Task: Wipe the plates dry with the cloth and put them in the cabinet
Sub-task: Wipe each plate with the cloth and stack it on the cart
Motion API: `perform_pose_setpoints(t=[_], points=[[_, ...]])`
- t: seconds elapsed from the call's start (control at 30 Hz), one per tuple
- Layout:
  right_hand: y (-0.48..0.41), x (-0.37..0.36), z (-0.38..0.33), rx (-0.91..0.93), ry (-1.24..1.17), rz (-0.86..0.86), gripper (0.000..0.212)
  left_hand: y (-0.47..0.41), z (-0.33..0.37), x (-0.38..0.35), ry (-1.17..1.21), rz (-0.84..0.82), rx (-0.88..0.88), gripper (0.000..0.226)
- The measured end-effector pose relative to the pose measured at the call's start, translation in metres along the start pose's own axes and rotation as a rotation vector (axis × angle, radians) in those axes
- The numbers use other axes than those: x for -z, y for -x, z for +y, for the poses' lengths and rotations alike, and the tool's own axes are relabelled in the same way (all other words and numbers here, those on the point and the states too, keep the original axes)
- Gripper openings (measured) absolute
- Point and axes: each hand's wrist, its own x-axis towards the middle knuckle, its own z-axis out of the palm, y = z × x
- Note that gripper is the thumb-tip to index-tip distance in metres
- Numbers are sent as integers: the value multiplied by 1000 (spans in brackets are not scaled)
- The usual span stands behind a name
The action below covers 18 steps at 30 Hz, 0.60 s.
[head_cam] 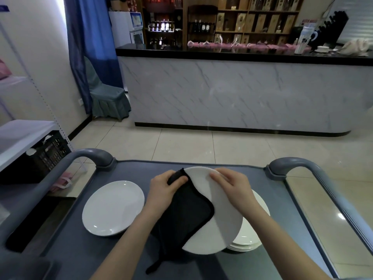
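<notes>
At lower centre the held plate is plain white, half covered by a black cloth. The single plate at lower left is white too; the plate stack at lower right looks creamier. The cart is slate grey. The floor is pale beige tile. The bar front is white with grey marble veining, and the curtain at upper left is blue.

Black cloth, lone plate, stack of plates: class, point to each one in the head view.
Black cloth (187, 211), head view, middle of the fabric, over the held plate (224, 215).
Lone plate (113, 207), head view, centre of its face.
Stack of plates (245, 241), head view, exposed rim at its lower right.
</notes>
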Motion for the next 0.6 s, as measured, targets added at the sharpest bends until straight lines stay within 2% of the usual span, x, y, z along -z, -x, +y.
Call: perform_pose_setpoints(t=[0.13, 0.23, 0.3, 0.4, 0.6], points=[[13, -4, 8, -102, -166, 207, 22, 9, -13, 1, 100, 125, 117, 23], [20, -9, 11, -192, -263, 274, 19, 6, -14, 5, 157, 95, 169, 24], [19, -6, 11, -186, -246, 229, 19, -1, -12, 9, 115, 51, 145, 30], [11, 4, 4, -73, -148, 148, 18, -9, -2, 13, 22, 5, 55, 33], [-4, 0, -9, 69, 103, -148, 16, -16, 22, 5, -132, -239, -119, 20]])
